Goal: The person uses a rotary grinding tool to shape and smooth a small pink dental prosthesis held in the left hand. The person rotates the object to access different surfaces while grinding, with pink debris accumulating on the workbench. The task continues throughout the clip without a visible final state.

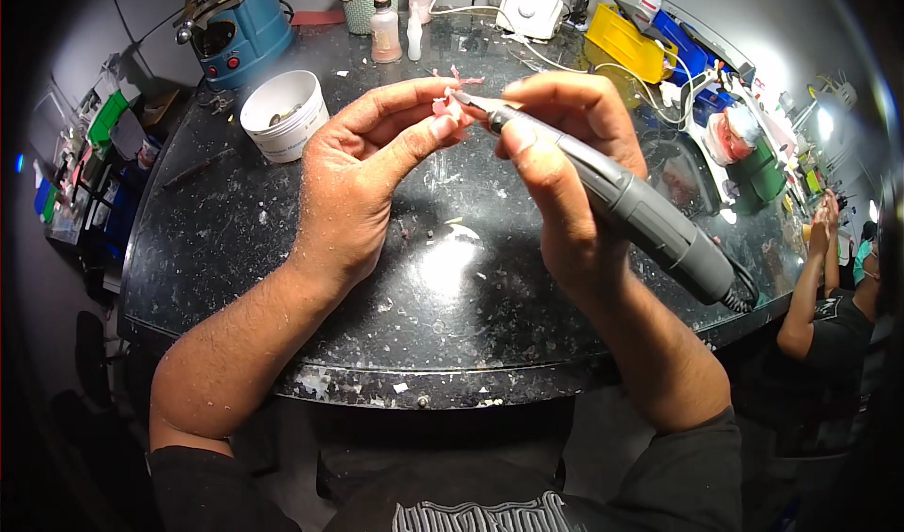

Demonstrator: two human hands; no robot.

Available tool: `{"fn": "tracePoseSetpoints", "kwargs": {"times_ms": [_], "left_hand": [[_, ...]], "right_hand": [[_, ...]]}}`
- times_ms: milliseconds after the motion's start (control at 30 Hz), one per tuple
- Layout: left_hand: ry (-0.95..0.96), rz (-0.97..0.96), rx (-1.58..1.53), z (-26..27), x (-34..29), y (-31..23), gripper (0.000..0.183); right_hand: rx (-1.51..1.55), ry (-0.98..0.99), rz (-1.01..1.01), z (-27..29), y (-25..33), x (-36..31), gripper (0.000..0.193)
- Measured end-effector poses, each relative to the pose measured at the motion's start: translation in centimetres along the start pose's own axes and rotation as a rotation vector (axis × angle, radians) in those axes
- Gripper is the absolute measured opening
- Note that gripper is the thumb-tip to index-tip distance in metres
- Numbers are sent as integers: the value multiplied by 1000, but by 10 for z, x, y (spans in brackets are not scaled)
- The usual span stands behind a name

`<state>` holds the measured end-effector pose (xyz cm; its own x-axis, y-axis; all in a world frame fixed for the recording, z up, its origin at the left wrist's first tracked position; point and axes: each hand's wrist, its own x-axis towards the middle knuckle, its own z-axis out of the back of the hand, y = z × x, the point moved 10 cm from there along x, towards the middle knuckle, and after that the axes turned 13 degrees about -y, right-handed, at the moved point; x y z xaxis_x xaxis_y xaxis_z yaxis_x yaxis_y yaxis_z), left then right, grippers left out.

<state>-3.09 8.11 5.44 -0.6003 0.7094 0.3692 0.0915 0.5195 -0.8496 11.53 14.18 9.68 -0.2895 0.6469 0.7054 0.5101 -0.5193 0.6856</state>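
Pink piece (451,105) sits pinched in left grip (353,160), beside handpiece (650,217) clasped by right grip (563,198)

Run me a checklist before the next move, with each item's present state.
1. Left hand pinching the small, irregular pink-and-white piece: ok.
2. Right hand wrapped around the dark grey cylindrical handpiece: ok.
3. Handpiece touching the piece: cannot tell; they meet or overlap in this view.
4. Handpiece running: cannot tell from a still.
5. Round white plastic tub standing upright: ok.
6. Glossy black tabletop free of crumbs: not ok; pale bits are scattered.
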Motion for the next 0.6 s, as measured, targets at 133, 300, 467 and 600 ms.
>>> {"fn": "tracePoseSetpoints", "kwargs": {"times_ms": [133, 300, 467, 600], "left_hand": [[-7, 25, 35, 1, -1, 2, 29], [-2, 7, 35, 2, 0, 1, 27], [2, -34, 45, -1, -1, -2, 25], [-4, -33, 55, -1, -1, -2, 25]], "right_hand": [[-13, 13, -44, -1, -2, -3, 20], [-78, -5, -22, -3, -3, -2, 18], [-101, 1, -6, -3, -2, -2, 19], [-98, 3, 5, -3, -1, -2, 20]]}}
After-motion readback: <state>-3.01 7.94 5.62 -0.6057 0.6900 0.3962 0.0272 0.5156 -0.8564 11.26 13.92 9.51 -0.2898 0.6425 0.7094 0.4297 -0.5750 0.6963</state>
